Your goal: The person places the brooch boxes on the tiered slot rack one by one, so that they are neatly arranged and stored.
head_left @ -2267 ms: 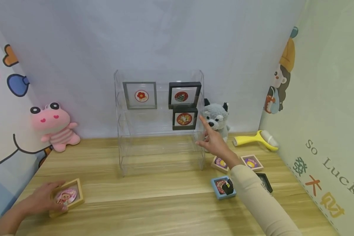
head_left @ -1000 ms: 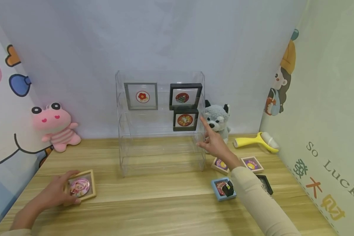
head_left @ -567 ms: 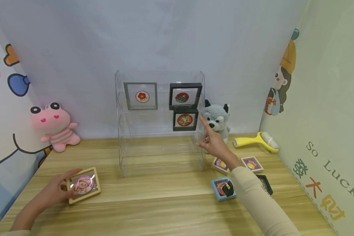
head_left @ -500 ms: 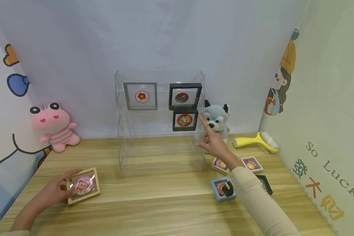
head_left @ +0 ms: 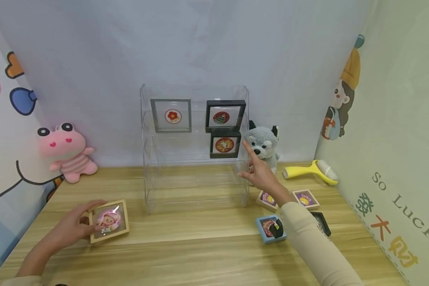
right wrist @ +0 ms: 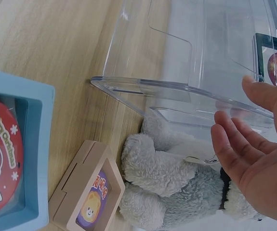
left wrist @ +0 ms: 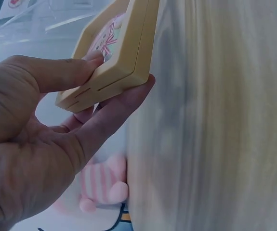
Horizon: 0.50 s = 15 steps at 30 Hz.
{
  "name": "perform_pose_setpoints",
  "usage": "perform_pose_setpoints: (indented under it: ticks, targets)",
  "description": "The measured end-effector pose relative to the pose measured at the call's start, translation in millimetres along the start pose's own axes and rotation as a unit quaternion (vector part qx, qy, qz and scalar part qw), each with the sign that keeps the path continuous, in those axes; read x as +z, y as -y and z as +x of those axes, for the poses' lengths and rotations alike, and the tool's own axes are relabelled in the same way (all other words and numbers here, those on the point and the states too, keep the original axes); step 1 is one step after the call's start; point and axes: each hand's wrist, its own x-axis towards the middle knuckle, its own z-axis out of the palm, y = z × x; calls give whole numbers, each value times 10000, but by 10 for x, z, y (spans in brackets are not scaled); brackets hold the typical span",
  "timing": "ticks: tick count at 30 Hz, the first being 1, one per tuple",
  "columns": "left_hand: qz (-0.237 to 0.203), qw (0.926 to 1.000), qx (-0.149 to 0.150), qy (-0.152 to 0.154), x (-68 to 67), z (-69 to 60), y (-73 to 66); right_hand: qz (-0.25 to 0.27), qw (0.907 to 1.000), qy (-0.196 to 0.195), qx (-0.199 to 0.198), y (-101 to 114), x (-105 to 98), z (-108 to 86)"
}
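Left hand (head_left: 69, 227): pinching one yellow frame (head_left: 109, 221), edge-on, over the counter (head_left: 186, 254). Right hand (head_left: 261, 173): fingers extended, holding nothing, beside the clear rack (head_left: 196, 204). Frame: presumably light, stiff, its glossy front smudge-prone; best gripped by the sides. Beyond: pink plush toy (head_left: 65, 147)

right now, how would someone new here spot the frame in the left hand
Find the clear tiered stand on the wooden table, then look left of it and nearer the camera. There the left hand grips a pale yellow frame. Unlike the other frames, it is held, and its round badge shows a pink-hooded character.
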Motion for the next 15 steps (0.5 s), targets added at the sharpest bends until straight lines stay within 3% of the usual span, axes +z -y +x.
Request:
perform_pose_setpoints:
  ticks: [4,8,15]
  targets:
    - [338,9982,490,-93,38,41,-136,-14,10000,-12,-15,0,-5,-5]
    - [745,9907,1102,-296,79,104,-278,-24,10000,-40,-48,-3,-9,-3]
    - [1604,9618,2044,-869,182,216,-600,-11,10000,1,-57,-4,-9,-3]
